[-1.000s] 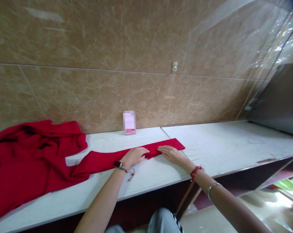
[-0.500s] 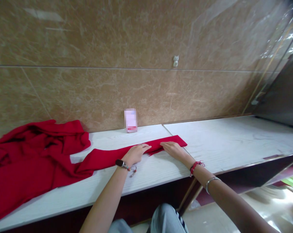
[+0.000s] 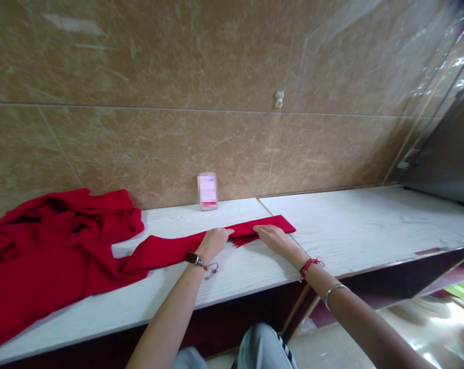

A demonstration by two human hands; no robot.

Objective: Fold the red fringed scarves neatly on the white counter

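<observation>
A long red scarf (image 3: 182, 246) lies along the white shelf, its right part a narrow folded strip with a bit of fringe at the lower edge. To the left it widens into a loose, crumpled heap. My left hand (image 3: 215, 241) grips the strip near its middle, with fingers and thumb closed on the cloth. Closer to the folded right end, my right hand (image 3: 271, 237) holds the lower edge, fingers together on top and the thumb mostly hidden.
Behind the shelf (image 3: 351, 225) rises a brown marbled wall (image 3: 147, 148). A small pinkish card or box (image 3: 208, 192), blurred, leans there. A little white cat figure (image 3: 279, 99) is fixed higher up. A dark grey panel (image 3: 447, 148) stands at the right. Below the shelf are dark compartments.
My left hand has shifted slightly and its fingers have curled in on the scarf's edge. The right hand and the scarf look nearly the same.
</observation>
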